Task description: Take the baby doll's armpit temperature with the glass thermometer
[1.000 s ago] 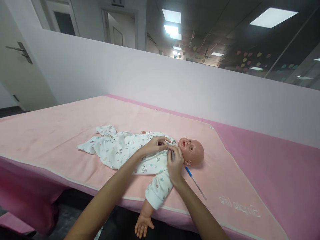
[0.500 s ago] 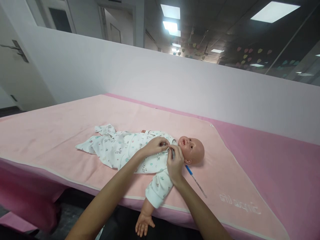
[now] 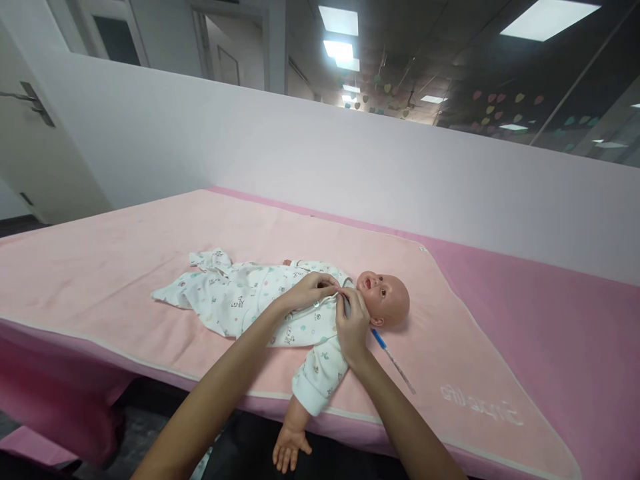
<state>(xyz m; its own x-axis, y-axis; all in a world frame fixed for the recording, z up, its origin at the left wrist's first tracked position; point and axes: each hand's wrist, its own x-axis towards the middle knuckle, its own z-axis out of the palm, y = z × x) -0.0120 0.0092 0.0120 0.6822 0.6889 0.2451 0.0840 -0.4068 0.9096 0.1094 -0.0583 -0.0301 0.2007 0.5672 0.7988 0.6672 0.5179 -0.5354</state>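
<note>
A baby doll [image 3: 385,299] lies on its back on a pale pink blanket [image 3: 150,260], its head to the right. It wears a white printed romper [image 3: 240,300]. My left hand [image 3: 307,289] pinches the romper's collar at the doll's chest. My right hand [image 3: 353,323] pinches the same collar edge right beside it, just under the doll's chin. One doll arm [image 3: 295,437] hangs over the table's near edge. A thin thermometer with a blue end [image 3: 393,357] lies on the blanket beside my right wrist.
The blanket covers a pink-draped table [image 3: 550,320] set against a low white partition wall [image 3: 350,160]. Glass panels and ceiling lights show above the wall. A door with a handle [image 3: 30,100] stands at the far left.
Both hands stay at the doll's collar; the fingers have shifted slightly. The view has drifted a little.
</note>
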